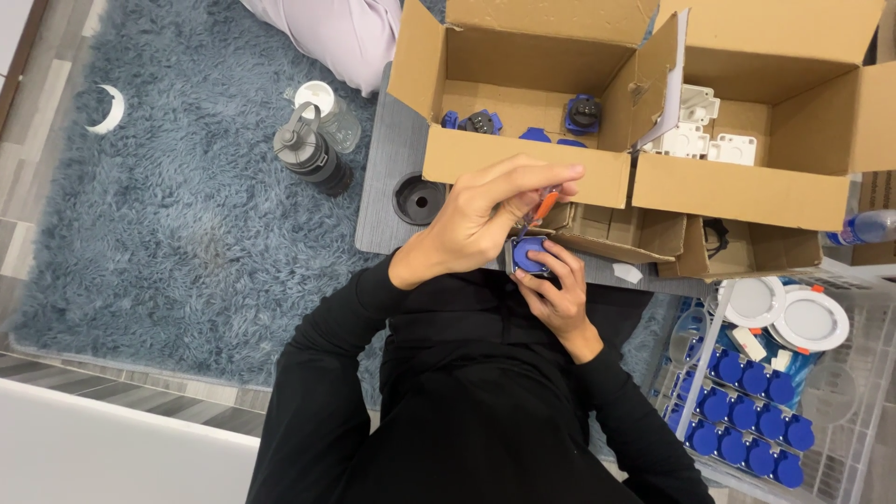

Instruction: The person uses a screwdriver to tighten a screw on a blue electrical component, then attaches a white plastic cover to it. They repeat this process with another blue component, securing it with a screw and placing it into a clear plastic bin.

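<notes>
My left hand [485, 217] is raised in front of my chest, its fingers closed on a small screwdriver with an orange handle [544, 203] that points down. Just below it, my right hand [558, 289] grips a small blue socket part [528, 254], with the screwdriver tip on or just above its top. Both hands work close together near the front wall of an open cardboard box [523, 163] that holds several blue and black socket parts [581, 114].
A second cardboard box [747, 191] at right holds white plastic parts. A wire basket [840, 448] at lower right holds several blue socket parts and round white lamps. Two bottles [313, 149] stand on the blue shaggy rug [168, 233]. Another person's leg shows at top.
</notes>
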